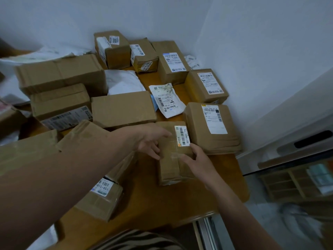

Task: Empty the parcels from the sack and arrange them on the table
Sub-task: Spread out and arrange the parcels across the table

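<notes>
A small taped brown parcel [171, 159] with a white barcode label lies on the wooden table [207, 192] near its front right. My left hand [149, 139] rests fingers spread on the parcel's left side. My right hand [196, 159] grips its right edge. Several other cardboard parcels cover the table: a flat box [122, 109] behind my left hand, a labelled box [210, 127] to the right, and one labelled 159-159 [102, 197] under my left forearm. No sack is in view.
A white plastic mailer [166, 99] and a white soft bag [122, 82] lie mid-table. More boxes [171, 60] line the back by the wall corner. Bare table shows in front of the held parcel. A dim glass-fronted shelf [292, 181] stands to the right.
</notes>
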